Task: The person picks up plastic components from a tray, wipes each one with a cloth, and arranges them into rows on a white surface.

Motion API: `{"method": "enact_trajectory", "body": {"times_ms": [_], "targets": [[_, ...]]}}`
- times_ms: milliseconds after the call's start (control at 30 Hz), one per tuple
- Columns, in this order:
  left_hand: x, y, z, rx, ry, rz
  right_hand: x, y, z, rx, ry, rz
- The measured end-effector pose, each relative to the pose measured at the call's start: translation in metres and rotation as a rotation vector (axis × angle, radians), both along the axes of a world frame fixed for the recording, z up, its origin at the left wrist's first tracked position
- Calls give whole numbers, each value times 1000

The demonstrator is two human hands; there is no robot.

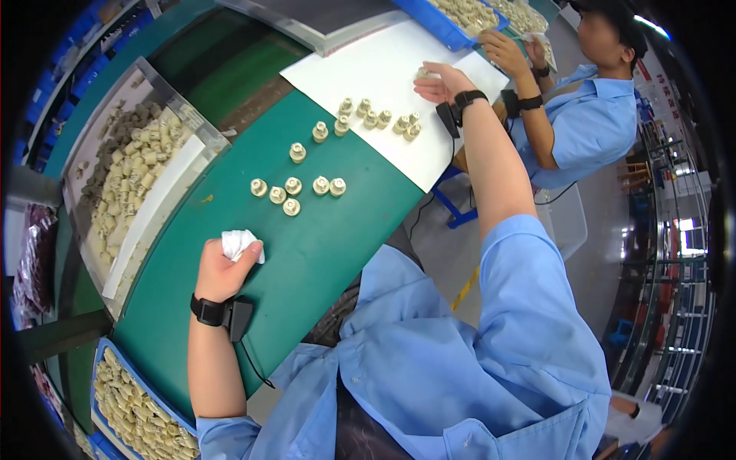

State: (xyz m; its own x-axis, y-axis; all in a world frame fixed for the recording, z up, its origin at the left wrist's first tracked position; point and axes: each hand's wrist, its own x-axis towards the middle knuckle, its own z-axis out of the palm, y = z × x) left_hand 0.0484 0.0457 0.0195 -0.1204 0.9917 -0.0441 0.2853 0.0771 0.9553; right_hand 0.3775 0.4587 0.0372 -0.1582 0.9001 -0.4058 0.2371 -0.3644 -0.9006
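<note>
My left hand (220, 272) is closed round a crumpled white cloth (239, 244), just over the green tabletop (230, 307). At the far right, my right hand (445, 83) reaches over a white sheet (376, 65) with a small cream cylindrical part (422, 73) at its fingertips. Close to that hand, several similar cream parts with metal tops stand upright on the sheet, one of them a cream part (412, 132) at the near end. More stand on the green surface between my hands, such as a metal-topped part (297, 152).
A clear-walled tray (165, 207) heaped with cream and grey parts lies at left. A blue bin (146, 383) of parts sits at lower left, another blue bin (448, 34) at the far end. A co-worker (583, 115) in a blue shirt handles something beside it.
</note>
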Motion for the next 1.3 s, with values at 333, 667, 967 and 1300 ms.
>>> {"method": "enact_trajectory", "body": {"times_ms": [333, 667, 967, 1300], "targets": [[-4, -3, -4, 2, 8, -7, 9, -106, 40, 94, -172, 195], [-6, -3, -3, -30, 21, -34, 13, -119, 8, 66, -219, 244], [-6, -3, -3, -25, 26, -41, -8, -155, 15, 1019, -710, 555], [-3, -3, -2, 20, 29, -17, -7, -149, 3, 930, -667, 552]]}}
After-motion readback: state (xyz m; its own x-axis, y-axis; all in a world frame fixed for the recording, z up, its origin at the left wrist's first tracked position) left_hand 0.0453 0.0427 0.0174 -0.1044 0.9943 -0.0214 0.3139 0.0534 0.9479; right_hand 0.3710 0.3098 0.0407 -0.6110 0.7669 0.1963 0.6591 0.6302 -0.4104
